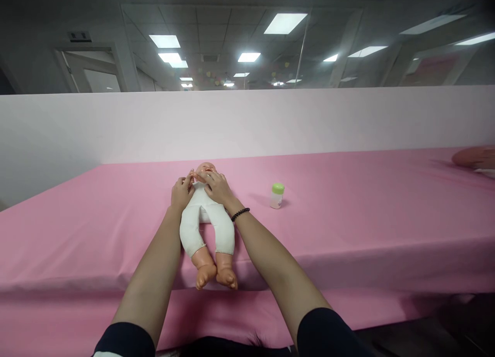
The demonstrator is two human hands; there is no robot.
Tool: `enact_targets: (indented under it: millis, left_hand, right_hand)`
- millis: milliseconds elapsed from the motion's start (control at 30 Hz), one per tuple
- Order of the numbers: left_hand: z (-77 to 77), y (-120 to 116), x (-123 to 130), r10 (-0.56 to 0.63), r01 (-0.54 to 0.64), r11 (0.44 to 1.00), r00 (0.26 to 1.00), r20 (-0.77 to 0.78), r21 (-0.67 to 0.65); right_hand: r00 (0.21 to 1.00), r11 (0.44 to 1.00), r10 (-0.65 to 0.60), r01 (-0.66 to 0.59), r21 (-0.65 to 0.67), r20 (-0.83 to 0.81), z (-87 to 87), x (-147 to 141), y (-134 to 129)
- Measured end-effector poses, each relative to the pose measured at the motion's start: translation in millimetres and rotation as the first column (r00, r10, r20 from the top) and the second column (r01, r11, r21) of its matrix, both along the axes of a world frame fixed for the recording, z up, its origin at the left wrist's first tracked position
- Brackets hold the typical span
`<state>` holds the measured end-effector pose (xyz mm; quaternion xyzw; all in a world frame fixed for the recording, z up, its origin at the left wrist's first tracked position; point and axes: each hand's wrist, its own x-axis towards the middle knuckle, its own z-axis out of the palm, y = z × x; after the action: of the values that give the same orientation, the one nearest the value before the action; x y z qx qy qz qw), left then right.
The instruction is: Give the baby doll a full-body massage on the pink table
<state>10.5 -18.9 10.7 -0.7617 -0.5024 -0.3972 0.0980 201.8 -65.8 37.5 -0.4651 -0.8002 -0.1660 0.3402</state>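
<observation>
The left hand (pixel 181 193) rests slightly spread fingers (pixel 188 180) on the shoulder of a baby doll (pixel 201 217); the right hand (pixel 217 188) lies open, its fingers (pixel 201 177) apart beneath the doll's chin

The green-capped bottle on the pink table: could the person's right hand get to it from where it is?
Probably yes. The right hand rests on the doll just beside the green-capped bottle, and only pink tablecloth shows between them.

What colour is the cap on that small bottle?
The bottle's cap is lime green, best seen in the head view.
</observation>
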Motion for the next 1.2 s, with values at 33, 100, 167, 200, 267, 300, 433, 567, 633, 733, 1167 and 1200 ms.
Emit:
enact_targets:
  millis: [33, 100, 167, 200, 267, 300, 433, 567, 633, 733, 1167, 1200]
  left_hand:
    - [-0.5, 0, 0, 0.004, -0.004, 1.0, 1.0, -0.003, 0.004]
    - [-1.3, 2, 0, 0.006, -0.006, 1.0, 1.0, -0.005, 0.007]
    - [-1.8, 2, 0, 0.01, -0.01, 1.0, 1.0, -0.005, 0.006]
    - [-1.8, 3, 0, 0.011, -0.011, 1.0, 1.0, -0.005, 0.004]
    - [-1.7, 3, 0, 0.008, -0.008, 1.0, 1.0, -0.002, -0.001]
    - [-1.6, 2, 0, 0.007, -0.007, 1.0, 1.0, 0.0, 0.0]
    - [-1.0, 1, 0, 0.005, -0.005, 1.0, 1.0, 0.006, 0.001]
    - [-1.0, 1, 0, -0.002, 0.002, 1.0, 1.0, 0.015, -0.005]
    - [-1.6, 2, -1, -0.008, 0.008, 1.0, 1.0, 0.027, -0.001]
    - [-3.1, 2, -1, -0.021, 0.02, 1.0, 0.998, 0.051, 0.003]
    - [-12.8, 6, -4, 0.044, 0.006, 0.997, 0.808, 0.588, -0.082]
    - [-12.6, 7, -4, 0.066, -0.01, 0.996, 0.769, 0.636, -0.092]
  right_hand:
    - [1.0, 1.0, -0.003, 0.003, -0.005, 0.0, 0.6, 0, 0]
    - [1.0, 1.0, -0.015, 0.015, -0.02, -0.002, 2.0, -1, -2]
    - [1.0, 0.999, -0.027, 0.027, -0.028, -0.009, 3.3, -2, -3]
    - [0.999, 0.999, -0.032, 0.031, -0.03, -0.014, 3.7, -2, -3]
    - [0.999, 0.999, -0.034, 0.034, -0.03, -0.021, 3.7, -2, -3]
    - [0.999, 0.999, -0.032, 0.031, -0.027, -0.021, 3.2, -2, -3]
    - [1.0, 1.0, -0.002, 0.002, -0.003, -0.004, 0.7, 0, 0]
    - [1.0, 1.0, -0.015, 0.015, -0.011, -0.006, 0.6, 0, 0]
    - [0.999, 0.999, -0.038, 0.038, -0.023, -0.009, 1.3, -1, -1]
    - [0.999, 0.999, -0.04, 0.039, -0.026, -0.018, 1.5, -2, -2]
    - [0.785, 0.959, -0.26, 0.278, -0.054, -0.562, -7.2, 3, 12]
    - [0.74, 0.945, -0.3, 0.315, -0.084, -0.601, -6.8, 6, 14]
